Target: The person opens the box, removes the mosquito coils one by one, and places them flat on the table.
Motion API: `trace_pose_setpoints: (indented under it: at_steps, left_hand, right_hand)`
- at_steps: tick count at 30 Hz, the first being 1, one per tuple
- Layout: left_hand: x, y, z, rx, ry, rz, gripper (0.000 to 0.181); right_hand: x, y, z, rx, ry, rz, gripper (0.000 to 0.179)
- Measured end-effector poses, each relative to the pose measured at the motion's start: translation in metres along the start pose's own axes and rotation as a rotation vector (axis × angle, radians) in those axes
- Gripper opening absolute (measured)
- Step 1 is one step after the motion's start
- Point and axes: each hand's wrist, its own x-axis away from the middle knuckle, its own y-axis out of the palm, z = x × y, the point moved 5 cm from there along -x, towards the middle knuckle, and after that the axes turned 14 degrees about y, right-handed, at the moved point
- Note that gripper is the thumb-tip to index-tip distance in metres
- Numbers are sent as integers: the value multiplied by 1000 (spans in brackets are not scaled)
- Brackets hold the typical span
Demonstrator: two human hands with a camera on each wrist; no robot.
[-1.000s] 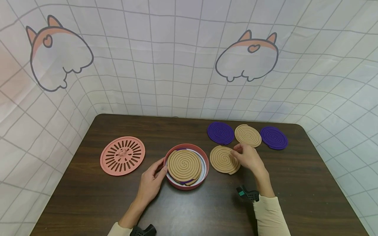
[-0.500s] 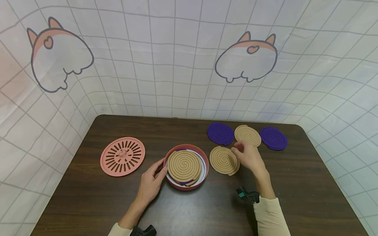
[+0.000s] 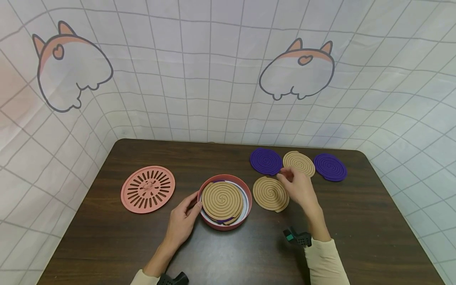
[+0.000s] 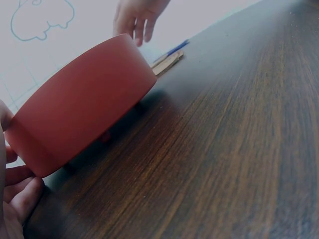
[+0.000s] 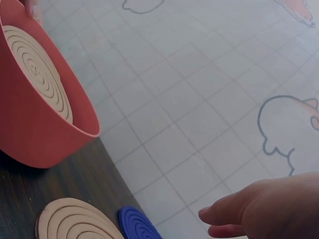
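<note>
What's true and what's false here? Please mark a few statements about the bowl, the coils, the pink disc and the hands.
1. The left hand holds the red bowl. True.
2. The top coil in the bowl is purple. False: the top coil is tan.
3. Two purple coils lie on the table. True.
4. The pink slotted disc covers the bowl. False: the pink slotted disc lies on the table.
5. The right hand holds nothing. True.
</note>
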Motion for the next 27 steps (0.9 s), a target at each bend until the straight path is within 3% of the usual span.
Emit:
trace_pose_setpoints:
  at_steps: [27]
  left_hand:
    - [0,1,-2,-8,-6,-2,42]
  right_hand:
    - [8,11,-23,-49,-85,18,27]
